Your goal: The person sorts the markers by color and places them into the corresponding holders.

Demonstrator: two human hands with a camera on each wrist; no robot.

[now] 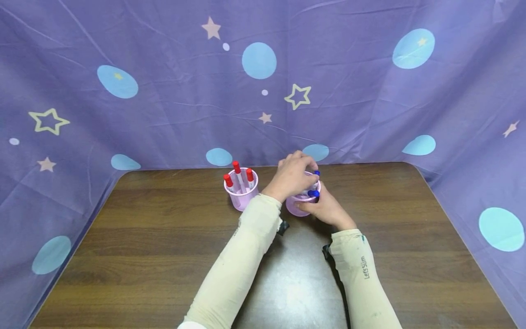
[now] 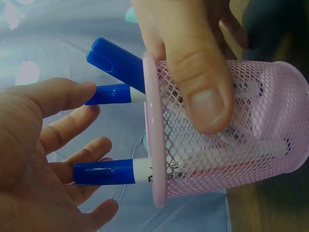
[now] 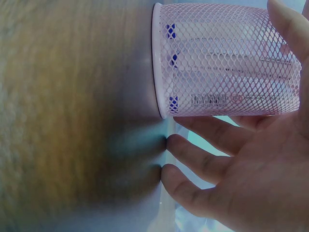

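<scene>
A pink mesh pen cup [image 1: 295, 208] with several blue-capped markers stands on the table. My right hand [image 1: 328, 210] grips its side, the thumb [image 2: 210, 106] pressed along the mesh in the left wrist view. From above, my left hand [image 1: 291, 178] reaches over the rim. Its thumb and a fingertip pinch the end of one blue-capped marker [image 2: 113, 94]. Beside that, another blue marker [image 2: 116, 60] leans at an angle, and a third marker [image 2: 106, 171] lies near the left hand's other fingers. Through the mesh in the right wrist view, the lower ends of the markers show inside the cup [image 3: 227, 29].
A second pink mesh cup [image 1: 243, 201] holding red-capped markers [image 1: 237, 167] stands to the left, close to my left forearm. Both cups are near the back edge of the brown wooden table [image 1: 164, 256]. A purple patterned curtain [image 1: 176, 91] hangs behind it.
</scene>
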